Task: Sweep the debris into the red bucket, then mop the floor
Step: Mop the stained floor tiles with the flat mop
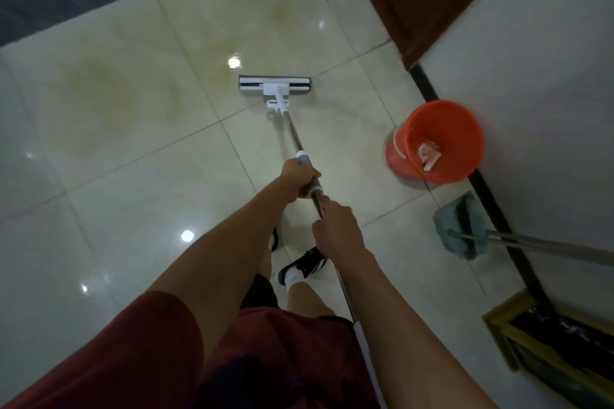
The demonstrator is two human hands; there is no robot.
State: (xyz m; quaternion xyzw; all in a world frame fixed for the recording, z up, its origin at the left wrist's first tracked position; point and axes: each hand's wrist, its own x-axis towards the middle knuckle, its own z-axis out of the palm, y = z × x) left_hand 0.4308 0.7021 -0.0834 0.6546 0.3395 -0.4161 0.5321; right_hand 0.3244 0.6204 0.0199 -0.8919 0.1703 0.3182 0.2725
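Two-handed grip for mopping
My left hand and right hand clench the mop handle, spaced for leverage

Both hands grip the mop handle: the left hand on the grey sleeve, the right hand just behind it. The mop head lies flat on the tiled floor. The red bucket, with debris inside, stands beside the right wall's black skirting, near a blue broom.

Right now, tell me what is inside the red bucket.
Inside the red bucket lies a pale, crumpled scrap of debris near the bottom. Its near wall hides part of the bottom, so anything there cannot be seen.
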